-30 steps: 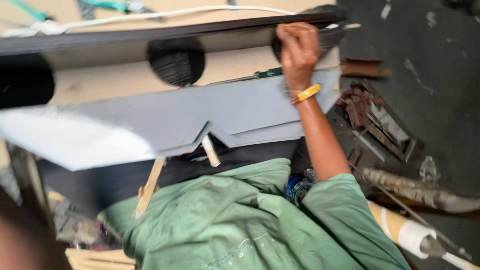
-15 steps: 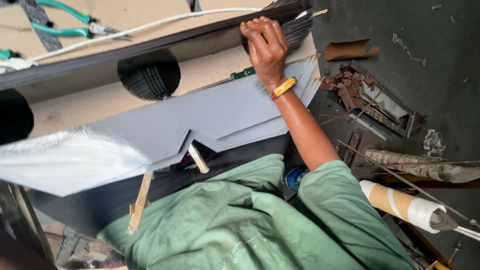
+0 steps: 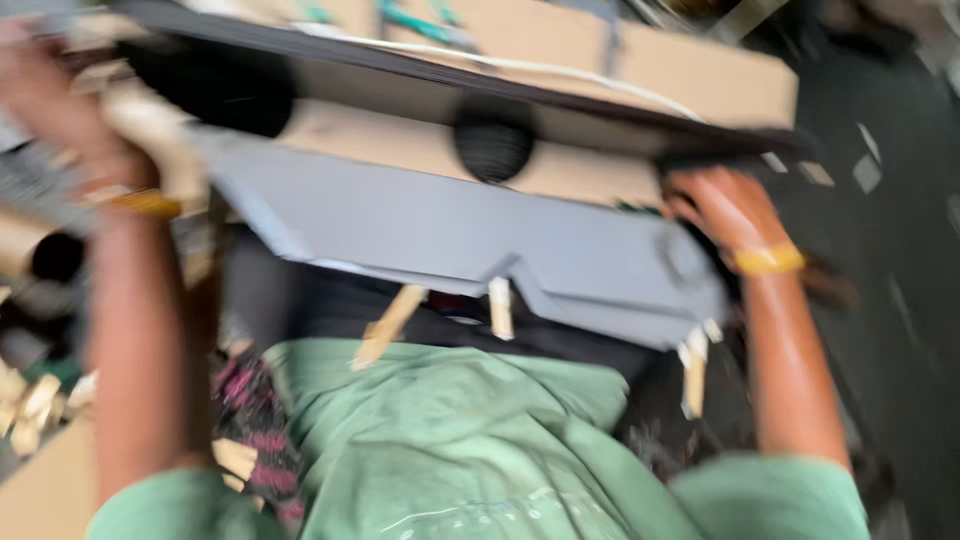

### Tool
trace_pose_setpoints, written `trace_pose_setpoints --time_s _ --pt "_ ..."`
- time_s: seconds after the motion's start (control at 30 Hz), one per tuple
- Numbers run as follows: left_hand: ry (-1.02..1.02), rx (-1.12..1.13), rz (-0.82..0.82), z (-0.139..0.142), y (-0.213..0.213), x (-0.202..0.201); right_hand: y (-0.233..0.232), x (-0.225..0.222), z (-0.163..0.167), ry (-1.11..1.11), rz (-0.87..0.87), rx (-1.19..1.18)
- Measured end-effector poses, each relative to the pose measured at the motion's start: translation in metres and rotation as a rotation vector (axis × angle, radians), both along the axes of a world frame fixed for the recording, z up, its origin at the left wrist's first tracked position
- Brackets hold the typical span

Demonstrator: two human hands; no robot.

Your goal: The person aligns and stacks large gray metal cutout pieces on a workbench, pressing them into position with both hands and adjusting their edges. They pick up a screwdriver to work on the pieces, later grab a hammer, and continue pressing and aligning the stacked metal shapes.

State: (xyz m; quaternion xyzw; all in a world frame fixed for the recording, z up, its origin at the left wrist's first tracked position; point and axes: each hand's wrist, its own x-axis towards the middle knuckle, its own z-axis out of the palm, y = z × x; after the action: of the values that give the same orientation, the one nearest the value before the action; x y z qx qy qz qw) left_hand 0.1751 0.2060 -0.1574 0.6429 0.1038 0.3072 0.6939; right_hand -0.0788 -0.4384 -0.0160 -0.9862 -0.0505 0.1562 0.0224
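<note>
A long grey panel with a notched lower edge lies across my front, over my green shirt. Above it runs a dark board with round black holes. My right hand, a yellow band on its wrist, is closed on the right end of the dark board. At the far left, my raised left hand looks closed around the grey panel's left end, though it is heavily blurred. Wooden clips hang from the panel's lower edge.
A tan cardboard surface behind the board carries a white cable and green-handled pliers. Dark floor lies at the right. Cardboard tubes and wood scraps sit at the lower left.
The view has swung and blurred. My left arm has come into view, raised at the panel's left end. My right hand stays on the board's right end.
</note>
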Motion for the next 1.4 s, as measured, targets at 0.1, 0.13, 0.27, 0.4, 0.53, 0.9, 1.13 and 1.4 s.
trace_pose_setpoints --time_s 0.1,0.13,0.27,0.4,0.53,0.9,1.13,1.4 --pt "-0.153 -0.025 0.127 0.012 -0.008 -0.006 0.018 0.013 -0.005 0.267 -0.315 -0.174" --pt "-0.158 -0.06 0.147 0.014 -0.014 -0.007 0.025 0.014 -0.009 0.22 -0.244 -0.263" --pt "-0.185 -0.032 0.051 0.027 -0.028 -0.013 0.028 0.017 -0.026 0.169 -0.263 -0.311" --pt "-0.213 -0.034 0.013 0.053 -0.038 -0.02 0.017 0.018 -0.052 0.125 -0.459 -0.24" --pt "-0.192 0.015 0.003 0.064 -0.045 -0.027 0.008 0.01 -0.071 -0.066 -0.561 -0.062" --pt "-0.183 0.191 -0.056 0.056 -0.048 -0.025 0.024 0.01 -0.084 -0.227 -0.566 0.12" --pt "-0.164 0.219 -0.034 0.057 -0.053 -0.02 0.035 0.011 -0.067 -0.375 -0.437 0.038" --pt "-0.083 0.174 0.039 0.062 -0.055 -0.007 0.058 0.014 0.014 -0.349 -0.435 1.041"
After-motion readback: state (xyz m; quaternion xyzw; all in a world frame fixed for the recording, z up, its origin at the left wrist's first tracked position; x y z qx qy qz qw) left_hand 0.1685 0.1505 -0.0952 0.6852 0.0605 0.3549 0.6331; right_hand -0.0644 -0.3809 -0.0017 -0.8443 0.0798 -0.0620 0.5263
